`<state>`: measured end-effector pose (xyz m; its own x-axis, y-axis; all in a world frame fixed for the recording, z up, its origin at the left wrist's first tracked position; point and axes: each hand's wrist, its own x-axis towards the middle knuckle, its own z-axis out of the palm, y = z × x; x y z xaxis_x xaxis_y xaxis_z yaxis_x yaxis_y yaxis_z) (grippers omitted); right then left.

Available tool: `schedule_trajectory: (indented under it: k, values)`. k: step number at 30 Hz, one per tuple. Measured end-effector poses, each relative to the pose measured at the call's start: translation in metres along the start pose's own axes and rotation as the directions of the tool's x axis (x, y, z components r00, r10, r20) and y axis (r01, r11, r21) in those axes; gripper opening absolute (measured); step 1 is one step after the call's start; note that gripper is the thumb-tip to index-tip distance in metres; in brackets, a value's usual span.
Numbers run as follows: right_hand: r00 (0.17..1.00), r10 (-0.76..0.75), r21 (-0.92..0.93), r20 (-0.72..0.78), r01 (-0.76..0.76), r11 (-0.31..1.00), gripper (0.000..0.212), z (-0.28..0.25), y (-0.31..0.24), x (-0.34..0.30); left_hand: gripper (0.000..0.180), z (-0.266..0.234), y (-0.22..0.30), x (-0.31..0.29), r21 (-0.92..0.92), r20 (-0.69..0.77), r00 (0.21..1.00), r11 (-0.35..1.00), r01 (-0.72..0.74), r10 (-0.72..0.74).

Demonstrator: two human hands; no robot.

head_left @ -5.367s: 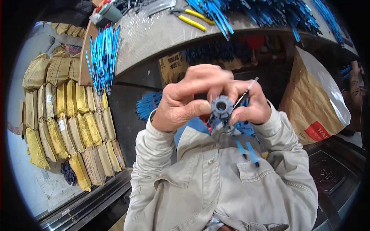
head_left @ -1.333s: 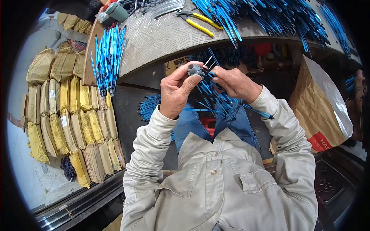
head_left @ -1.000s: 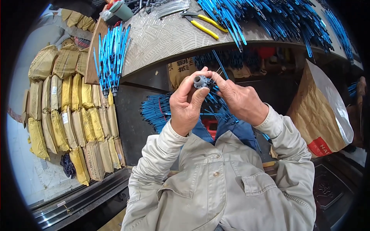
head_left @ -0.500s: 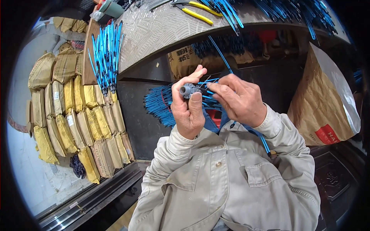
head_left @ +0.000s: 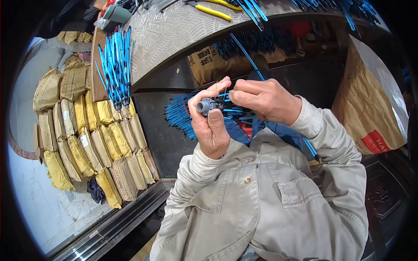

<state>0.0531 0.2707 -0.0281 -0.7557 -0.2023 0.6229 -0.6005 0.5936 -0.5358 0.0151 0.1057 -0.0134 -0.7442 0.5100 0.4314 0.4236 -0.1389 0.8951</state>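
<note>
In front of my chest, my left hand (head_left: 211, 124) grips a grey plastic fitting (head_left: 203, 107) with a round open end, the thumb pressed on its side. Thin wires stick up out of the fitting by the fingers. My right hand (head_left: 267, 100) is just to the right of it, thumb and forefinger pinched together at the fitting's far side. What that pinch holds is too small to make out. Beneath and behind both hands lies a bundle of blue tubes with black ends (head_left: 180, 115). One long blue tube (head_left: 247, 56) slants up beyond my right hand.
A worktop (head_left: 165, 41) curves across the far side. On it are yellow-handled pliers (head_left: 213, 11), a greenish cup (head_left: 117, 14) and bunches of blue tubes (head_left: 116, 65). Stacked brown and yellow packages (head_left: 89, 143) stand at left. A large paper sack (head_left: 370, 100) is at right.
My right hand has drawn in, its fingers curling into a tighter pinch beside the fitting. The left hand keeps its hold, and the fitting has shifted slightly left. The whole view has tilted a little.
</note>
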Motion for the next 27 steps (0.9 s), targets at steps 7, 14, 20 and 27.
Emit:
schedule_trajectory:
  k: [7,14,20,27]
  values:
    - [0.997,-0.038,0.089,0.068,0.032,0.996,0.032,-0.004,0.003,-0.009,0.038,0.007,0.002,-0.002,-0.073,0.04,0.999,0.997,-0.008,0.011]
    - [0.995,0.049,0.094,0.088,-0.057,0.994,0.028,-0.011,-0.003,-0.013,0.045,0.012,0.004,-0.003,0.048,0.083,0.996,0.998,-0.038,0.034]
    - [0.994,0.105,0.215,0.012,-0.105,0.971,0.027,-0.002,-0.003,-0.018,0.047,0.015,0.001,-0.004,0.059,0.026,0.998,0.997,-0.057,0.056]
    - [0.986,0.167,0.093,0.004,-0.167,0.982,0.02,-0.008,-0.012,-0.014,0.048,0.018,0.003,-0.004,0.064,-0.004,1.0,0.998,-0.024,0.024]
